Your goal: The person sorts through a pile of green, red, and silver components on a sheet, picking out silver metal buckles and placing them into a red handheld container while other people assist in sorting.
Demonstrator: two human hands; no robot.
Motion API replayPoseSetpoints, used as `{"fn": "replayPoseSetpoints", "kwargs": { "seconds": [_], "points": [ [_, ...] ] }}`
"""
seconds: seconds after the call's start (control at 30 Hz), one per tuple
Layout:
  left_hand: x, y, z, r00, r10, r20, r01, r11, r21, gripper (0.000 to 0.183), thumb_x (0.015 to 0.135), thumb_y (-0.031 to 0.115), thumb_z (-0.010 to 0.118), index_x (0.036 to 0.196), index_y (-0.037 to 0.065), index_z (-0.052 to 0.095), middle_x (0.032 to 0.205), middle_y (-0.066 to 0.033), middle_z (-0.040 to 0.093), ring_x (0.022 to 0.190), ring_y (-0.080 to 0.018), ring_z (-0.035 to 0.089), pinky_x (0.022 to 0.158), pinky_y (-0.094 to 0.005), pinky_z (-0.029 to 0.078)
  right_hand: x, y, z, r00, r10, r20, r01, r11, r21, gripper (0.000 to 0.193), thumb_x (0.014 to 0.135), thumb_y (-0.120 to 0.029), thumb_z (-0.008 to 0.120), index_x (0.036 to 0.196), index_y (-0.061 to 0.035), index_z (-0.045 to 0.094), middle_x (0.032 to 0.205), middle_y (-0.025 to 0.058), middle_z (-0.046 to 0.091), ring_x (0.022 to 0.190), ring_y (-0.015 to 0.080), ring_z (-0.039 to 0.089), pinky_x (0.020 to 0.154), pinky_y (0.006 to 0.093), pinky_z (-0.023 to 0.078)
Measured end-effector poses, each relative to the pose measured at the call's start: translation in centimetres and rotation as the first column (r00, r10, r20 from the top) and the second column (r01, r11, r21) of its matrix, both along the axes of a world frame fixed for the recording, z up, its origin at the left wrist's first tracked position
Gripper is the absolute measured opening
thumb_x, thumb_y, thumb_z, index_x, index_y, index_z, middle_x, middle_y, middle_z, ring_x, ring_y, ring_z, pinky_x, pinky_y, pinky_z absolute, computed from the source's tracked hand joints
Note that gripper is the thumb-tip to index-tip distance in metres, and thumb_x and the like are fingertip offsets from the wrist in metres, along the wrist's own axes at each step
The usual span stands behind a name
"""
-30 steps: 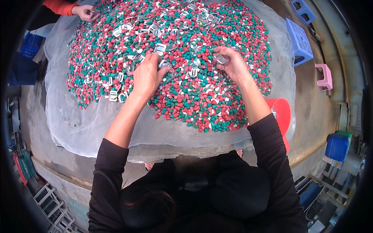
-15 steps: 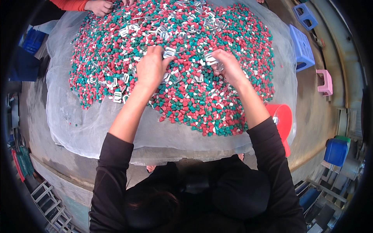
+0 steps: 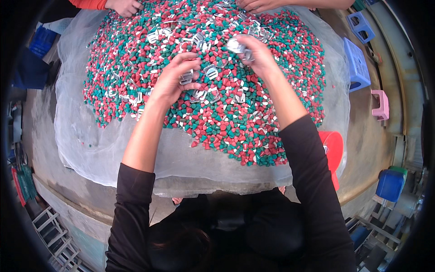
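A broad heap of small red, green and white pebble-like pieces (image 3: 226,120) lies before me, with silvery slotted metal buckles strewn over it. My left hand (image 3: 171,82) is over the heap's middle, fingers curled and thumb apart around a metal buckle (image 3: 186,77). Just right of its fingertips, another buckle (image 3: 210,71) rests on the pieces. My right hand (image 3: 259,55) is farther out and to the right, closed on several metal buckles (image 3: 236,46), which are smeared by motion. More loose buckles (image 3: 199,41) lie between and beyond my hands.
A whitish mesh sheet (image 3: 90,158) spreads under the heap. The red plastic scoop (image 3: 334,147) sits beside my right forearm. Other people's hands (image 3: 124,6) and arm (image 3: 272,3) reach in at the far edge. Blue stools (image 3: 356,65) and a pink one (image 3: 380,104) stand right.
My left hand has drawn slightly nearer, its fingers more spread. My right hand has lifted away and slightly left with its buckles. Another person's arm now stretches in at the far right.
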State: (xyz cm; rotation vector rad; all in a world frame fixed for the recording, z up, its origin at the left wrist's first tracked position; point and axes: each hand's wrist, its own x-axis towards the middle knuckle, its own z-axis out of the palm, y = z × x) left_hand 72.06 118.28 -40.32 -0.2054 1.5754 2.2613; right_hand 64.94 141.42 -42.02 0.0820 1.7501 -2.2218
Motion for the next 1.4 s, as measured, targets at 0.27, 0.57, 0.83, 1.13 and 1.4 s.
{"fn": "replayPoseSetpoints", "kwargs": {
  "seconds": [0.27, 0.57, 0.83, 1.13, 1.4],
  "points": [
    [-0.6, 3.3, -1.9, 0.79, -0.294, -0.538, -0.24, 0.66, -0.712, 0.021, 0.077, 0.019, 0.069, 0.088, 0.004, 0.058, 0.076, -0.0017, 0.059, 0.065, -0.0079, 0.053, 0.058, -0.027, 0.044, 2.9, 1.9, 0.9, 0.994, 0.096, 0.052, -0.084, 0.975, -0.206, 0.02, 0.082, -0.025, 0.06, 0.093, -0.0098, 0.053, 0.085, 0.0029, 0.057, 0.063, 0.0105, 0.055, 0.042, 0.0189, 0.033],
    [-2.3, -0.5, -0.6, 0.999, 0.027, -0.047, -0.024, 0.998, 0.05, 0.029, 0.082, 0.012, 0.056, 0.109, 0.002, 0.05, 0.103, -0.017, 0.059, 0.089, -0.0284, 0.063, 0.059, -0.0343, 0.056, 5.0, -1.8, 0.1, 0.733, 0.478, -0.483, 0.313, 0.394, 0.864, 0.015, 0.078, -0.026, 0.061, 0.089, -0.0149, 0.059, 0.09, 0.0052, 0.062, 0.078, 0.0273, 0.061, 0.066, 0.0395, 0.047],
    [-5.8, 3.4, -0.1, 0.721, -0.466, -0.513, -0.546, 0.075, -0.835, 0.016, 0.077, 0.015, 0.063, 0.091, 0.007, 0.062, 0.087, -0.016, 0.064, 0.079, -0.0322, 0.062, 0.069, -0.0421, 0.049, 5.4, 1.8, 3.7, 0.999, 0.035, -0.012, -0.025, 0.886, 0.463, 0.012, 0.08, -0.022, 0.064, 0.083, -0.0105, 0.063, 0.069, -0.0056, 0.054, 0.052, 0.003, 0.04, 0.044, 0.0207, 0.028],
    [-3.2, 9.7, 5.6, 0.74, -0.442, -0.508, -0.199, 0.577, -0.792, 0.013, 0.079, 0.018, 0.063, 0.086, 0.007, 0.066, 0.071, -0.0041, 0.063, 0.058, -0.0105, 0.055, 0.055, -0.0248, 0.043, 17.6, 15.2, 11.1, 0.99, -0.087, -0.112, 0.141, 0.494, 0.858, 0.02, 0.075, -0.022, 0.062, 0.081, -0.0031, 0.063, 0.071, 0.0073, 0.063, 0.065, 0.0132, 0.057, 0.063, 0.0291, 0.044],
    [11.1, 31.1, 4.9, 0.521, -0.785, -0.334, 0.44, 0.583, -0.683, 0.017, 0.073, 0.011, 0.061, 0.081, -0.003, 0.058, 0.081, -0.0211, 0.06, 0.081, -0.0336, 0.061, 0.073, -0.0405, 0.049, 28.2, 21.1, 9.7, 0.973, -0.195, 0.121, -0.072, 0.244, 0.967, 0.029, 0.07, -0.021, 0.064, 0.092, -0.0032, 0.061, 0.084, 0.0164, 0.062, 0.082, 0.0312, 0.061, 0.073, 0.0368, 0.046]
  ]
}}
